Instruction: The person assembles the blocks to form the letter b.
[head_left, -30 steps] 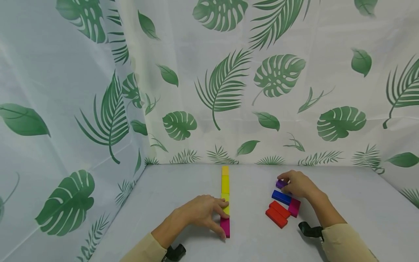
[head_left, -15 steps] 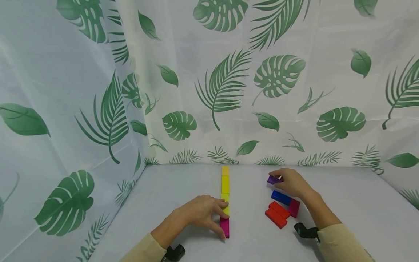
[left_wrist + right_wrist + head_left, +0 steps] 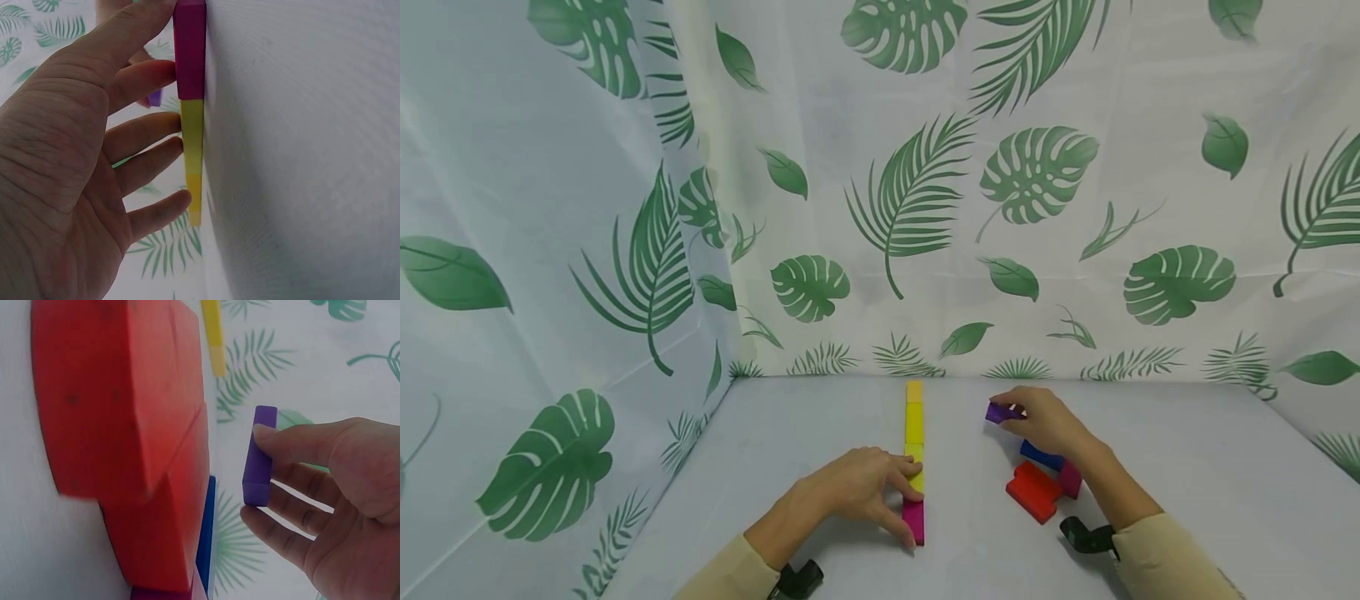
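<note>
Purple block [image 3: 1003, 413], in the head view, is right of the row [image 3: 913, 425] of yellow and magenta blocks, level with the row's far part. The right hand [image 3: 1047, 420] has its grip grasping the block, thumb on the near side and fingers on the far side; the end facing the row juts out past the fingertips. Also right of the row, nearer the person, a blue block [image 3: 1041, 455], a loose magenta block [image 3: 1071, 480] and two red blocks [image 3: 1034, 492] lie together on the counter [image 3: 970, 550]. The left hand [image 3: 863, 485] comes from left of the row, its grip released, fingers touching a yellow block and thumb at the magenta end.

From the left wrist, extended fingers rest against the row, clasping nothing. Left of the row, beyond that hand, a bit of the purple block shows.

From the right wrist, the purple block is off the counter, its end nearest the row sticking out above the thumb. Below the row's yellow end, the red blocks fill the foreground.
</note>
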Tool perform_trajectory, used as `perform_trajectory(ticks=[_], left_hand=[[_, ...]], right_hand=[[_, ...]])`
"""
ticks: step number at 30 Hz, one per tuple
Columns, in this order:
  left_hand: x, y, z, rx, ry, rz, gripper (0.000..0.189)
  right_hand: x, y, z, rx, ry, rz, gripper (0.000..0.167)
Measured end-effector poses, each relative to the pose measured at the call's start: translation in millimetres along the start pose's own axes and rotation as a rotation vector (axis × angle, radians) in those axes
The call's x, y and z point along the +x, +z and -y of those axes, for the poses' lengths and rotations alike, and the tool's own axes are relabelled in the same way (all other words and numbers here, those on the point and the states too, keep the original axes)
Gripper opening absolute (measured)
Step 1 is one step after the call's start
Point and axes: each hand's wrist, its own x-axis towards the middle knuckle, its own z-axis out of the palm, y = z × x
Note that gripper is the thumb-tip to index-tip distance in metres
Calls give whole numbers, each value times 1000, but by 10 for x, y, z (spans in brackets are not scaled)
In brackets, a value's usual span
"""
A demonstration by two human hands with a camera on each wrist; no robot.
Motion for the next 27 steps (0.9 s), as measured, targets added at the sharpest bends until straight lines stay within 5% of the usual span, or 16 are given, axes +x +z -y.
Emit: perform_trajectory(ticks=[27], left_hand=[[12,-22,-28,-2,-23,25,62]], right_hand=[[125,345,328,-7,-81,58,36]])
